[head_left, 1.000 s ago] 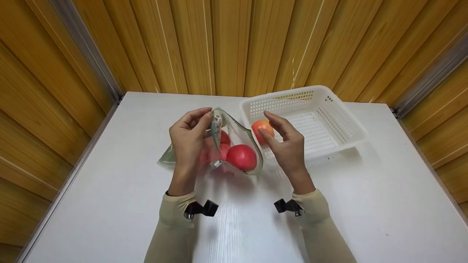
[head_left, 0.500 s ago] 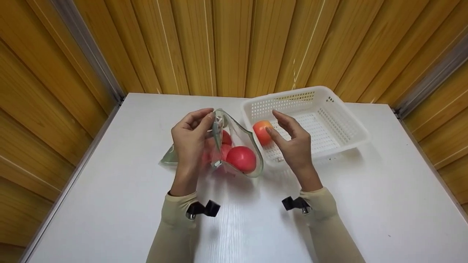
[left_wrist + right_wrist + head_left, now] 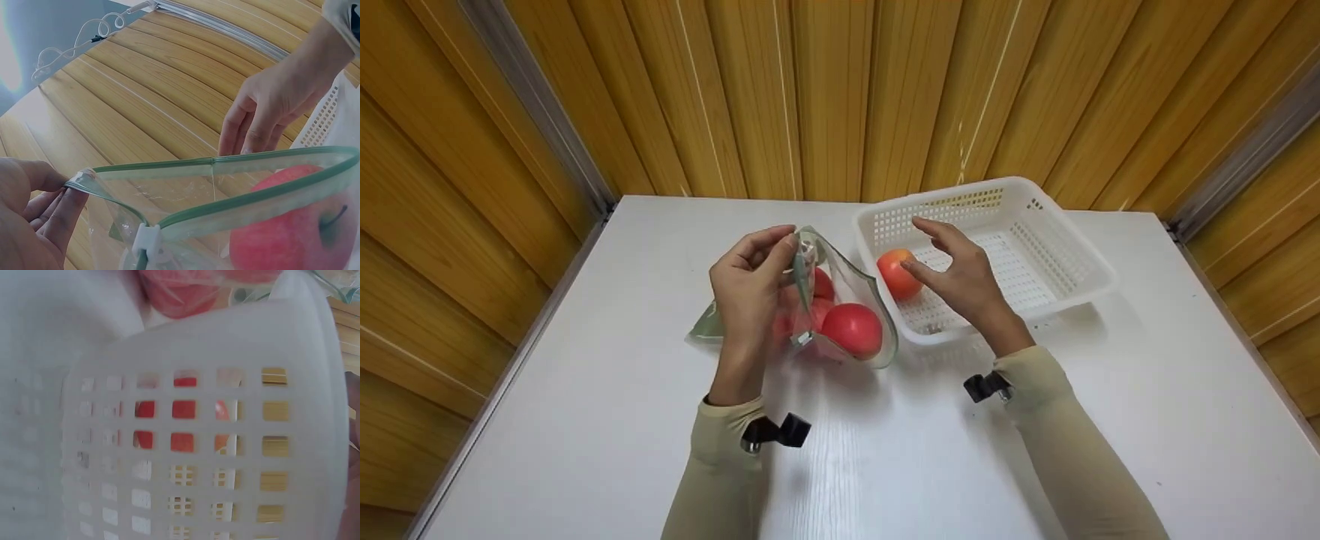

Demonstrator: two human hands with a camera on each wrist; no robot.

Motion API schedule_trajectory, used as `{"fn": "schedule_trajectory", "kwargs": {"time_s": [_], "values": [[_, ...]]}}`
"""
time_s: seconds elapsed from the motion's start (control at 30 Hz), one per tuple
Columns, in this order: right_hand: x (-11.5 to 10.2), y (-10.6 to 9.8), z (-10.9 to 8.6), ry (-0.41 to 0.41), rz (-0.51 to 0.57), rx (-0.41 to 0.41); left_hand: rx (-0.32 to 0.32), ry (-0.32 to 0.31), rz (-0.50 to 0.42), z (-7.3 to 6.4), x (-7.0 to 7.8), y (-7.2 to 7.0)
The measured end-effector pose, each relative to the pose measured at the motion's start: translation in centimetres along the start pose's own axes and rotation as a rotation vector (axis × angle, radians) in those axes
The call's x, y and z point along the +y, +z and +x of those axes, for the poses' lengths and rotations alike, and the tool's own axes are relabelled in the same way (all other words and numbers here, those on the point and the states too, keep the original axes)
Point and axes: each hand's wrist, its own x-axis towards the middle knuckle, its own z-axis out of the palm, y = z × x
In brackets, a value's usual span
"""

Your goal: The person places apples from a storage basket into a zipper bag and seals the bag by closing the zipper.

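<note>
My left hand pinches the rim of a clear zip bag with green edging, whose mouth gapes to the right. A red apple sits just inside the mouth, and more red fruit shows through the plastic. In the left wrist view, that apple's stem is visible beside the white zip slider. My right hand hovers over the white basket, thumb and fingers spread apart and holding nothing. By its thumb tip lies an orange-red apple in the basket's left end; whether they touch I cannot tell.
The white perforated basket stands on the white table, right of the bag. Its holed wall fills most of the right wrist view. Wood-look panels rise behind the table and on both sides.
My right hand has moved a little to the right, its forearm swinging outward and its thumb and fingers spreading wider. The left hand keeps its pinch on the bag.
</note>
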Motion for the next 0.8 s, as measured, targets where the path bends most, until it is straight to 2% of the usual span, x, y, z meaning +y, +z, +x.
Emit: {"fn": "schedule_trajectory", "kwargs": {"time_s": [0.27,0.53,0.8], "values": [[1.4,-0.3,0.8,0.080,-0.035,-0.151,-0.003,0.005,0.008,0.1,-0.1,0.1],[2.7,-0.2,1.0,0.162,-0.056,-0.232,-0.003,-0.009,-0.020,0.2,-0.2,0.3],[3.4,0.2,1.3,0.221,-0.068,-0.324,-0.010,-0.003,-0.003,0.1,-0.3,0.3]]}}
